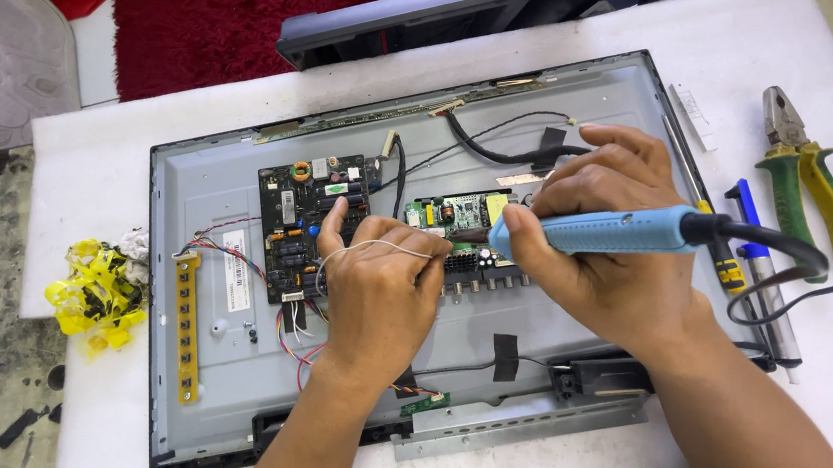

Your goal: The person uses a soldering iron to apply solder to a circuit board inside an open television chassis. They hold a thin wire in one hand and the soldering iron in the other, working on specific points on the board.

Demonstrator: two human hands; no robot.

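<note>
The right hand [609, 243] is closed in a pen-like grip round a blue soldering iron [598, 230], whose tip end points toward nine o'clock and sits over the green main board [460, 218] at the middle of the opened television back panel [210, 186]; its black cord [786, 258] loops away toward three o'clock. The left hand [382, 286] lies just beside it at eight o'clock of the iron, fingers pinched together on a thin strand of solder wire [365, 248] that arcs across the back of the hand toward the board. At nine o'clock of the left hand sits the dark power supply board [307, 219], its coloured wires running down toward six o'clock. A yellow strip of buttons [187, 324] lies near the panel's nine-o'clock edge, and a crumpled yellow bundle [95, 294] rests off the panel, further toward nine o'clock. On the white table [734, 51] at three o'clock of the panel lie green-and-yellow-handled pliers [806, 173] and, nearer the right wrist, a blue-handled screwdriver [760, 264]. At twelve o'clock a red carpet [215, 6] shows beyond the table edge
</note>
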